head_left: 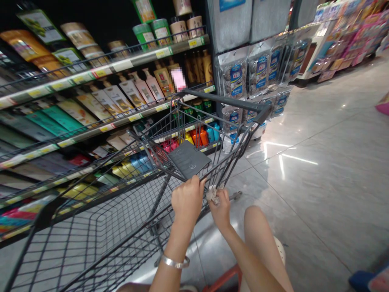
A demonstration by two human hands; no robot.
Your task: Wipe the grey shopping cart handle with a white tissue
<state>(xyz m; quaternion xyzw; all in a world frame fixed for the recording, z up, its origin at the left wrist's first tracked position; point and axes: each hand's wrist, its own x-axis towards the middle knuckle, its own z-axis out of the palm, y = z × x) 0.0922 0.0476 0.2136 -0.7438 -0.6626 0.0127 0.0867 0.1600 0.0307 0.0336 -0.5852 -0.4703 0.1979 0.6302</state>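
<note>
A dark grey wire shopping cart (pixel 100 219) stands in front of me, with its handle (pixel 221 100) toward the upper right and a flat grey child-seat panel (pixel 190 158) inside. My left hand (pixel 187 198), with a silver bracelet on the wrist, is closed around the cart's side rim near that panel. Close beside it on the right, my right hand (pixel 221 207) pinches a crumpled greyish-white cloth (pixel 212 195) against the cart's outer side wires. Whether it is cloth or tissue is not clear. The cart's basket holds nothing that I can see.
Shelves of pump bottles (pixel 127 92), tubs and coloured bottles line the left behind the cart. Packs of steel scrubbers (pixel 235 77) hang at the shelf end. Shiny tiled floor (pixel 310 178) stretches right. Below me are my bent knee and a red stool-like frame (pixel 223 280).
</note>
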